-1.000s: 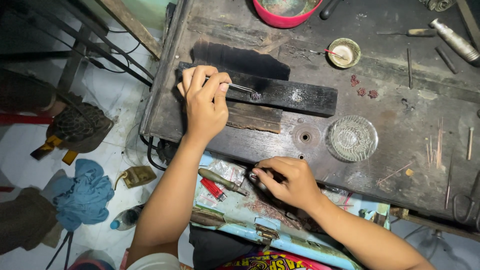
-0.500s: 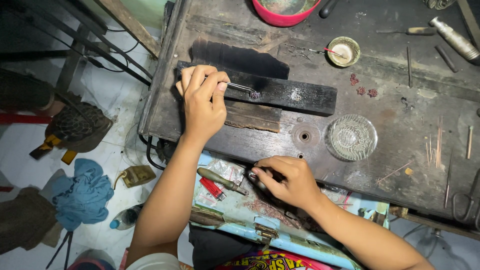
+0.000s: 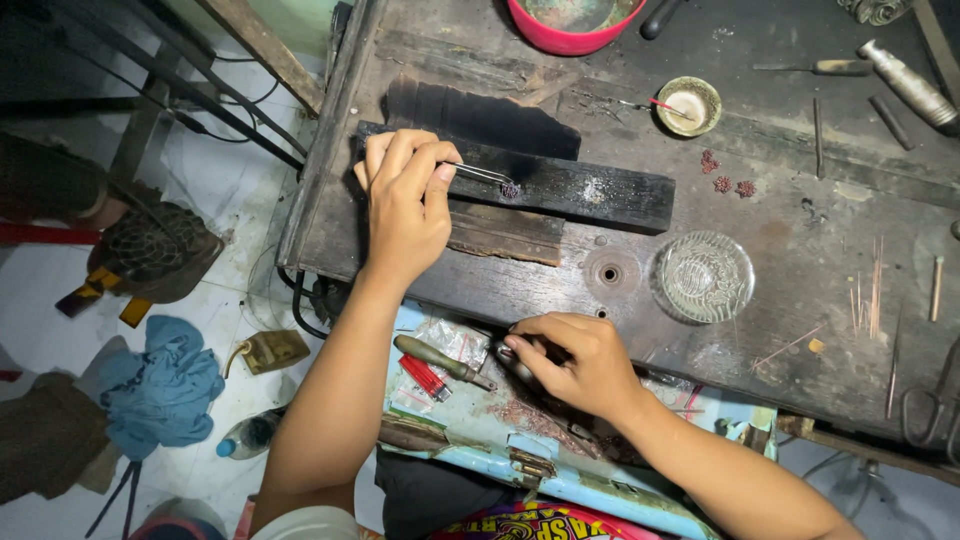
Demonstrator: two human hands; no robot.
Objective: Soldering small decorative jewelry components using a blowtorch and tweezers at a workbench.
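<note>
My left hand [image 3: 405,205] pinches metal tweezers [image 3: 480,173] whose tips hold a small dark reddish piece [image 3: 511,189] on a charred black wooden block [image 3: 590,190] on the dark workbench [image 3: 800,250]. My right hand [image 3: 575,360] reaches down into a light blue drawer tray [image 3: 560,480] below the bench edge, fingers closed on a small dark object that is mostly hidden. A green-handled tool [image 3: 440,360] and a red lighter [image 3: 425,378] lie in the tray just left of that hand.
A round glass dish [image 3: 705,277] sits right of the block. Three small reddish pieces [image 3: 725,180], a small brass bowl [image 3: 689,106] and a red basin [image 3: 570,25] lie farther back. Thin sticks [image 3: 870,290] and hand tools lie at the right. A blue cloth [image 3: 160,390] is on the floor.
</note>
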